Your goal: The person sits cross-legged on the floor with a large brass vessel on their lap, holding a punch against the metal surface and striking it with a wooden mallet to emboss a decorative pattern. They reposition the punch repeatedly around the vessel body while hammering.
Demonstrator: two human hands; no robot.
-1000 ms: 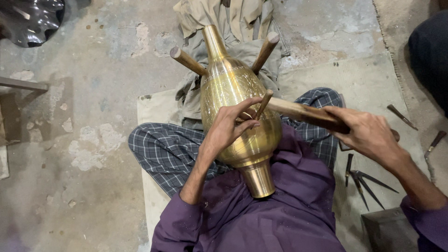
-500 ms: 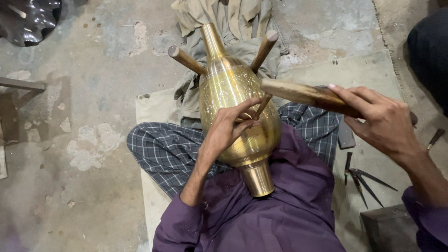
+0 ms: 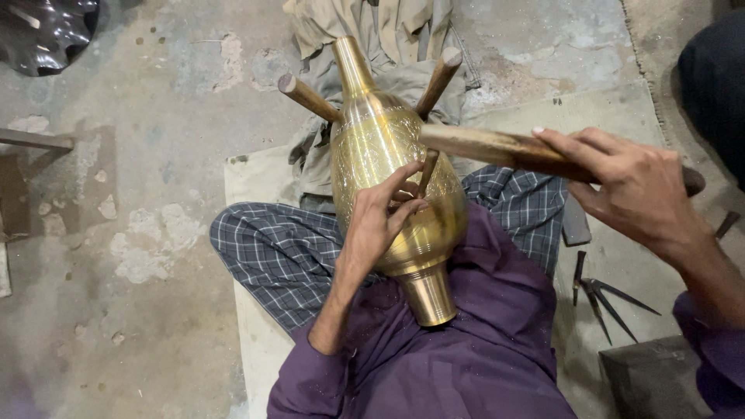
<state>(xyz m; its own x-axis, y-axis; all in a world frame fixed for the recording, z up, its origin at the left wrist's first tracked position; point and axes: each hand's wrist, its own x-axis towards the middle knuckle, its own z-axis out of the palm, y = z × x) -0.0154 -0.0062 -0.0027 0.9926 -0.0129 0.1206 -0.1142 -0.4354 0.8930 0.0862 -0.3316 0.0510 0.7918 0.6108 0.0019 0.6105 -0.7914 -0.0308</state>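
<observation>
Brass vase [image 3: 396, 171]: lies across the seated person's lap, narrow neck pointing far, flared foot near, propped between two wooden pegs [image 3: 306, 95]. Fine pattern already covers the upper body around the shoulder; the lower belly near the foot looks smooth, so by this view the decoration appears partly done, with the near part left.

Left hand [image 3: 376, 221]: rests on the vase's belly, fingers pinched together on a small chisel [image 3: 425, 172] whose tip meets the brass.

Right hand [image 3: 632, 190]: fingers wrapped tight around a wooden mallet [image 3: 497, 147], held level just above the chisel, right of the vase.

Spare pointed tools [image 3: 601, 291]: on the mat, right.
</observation>
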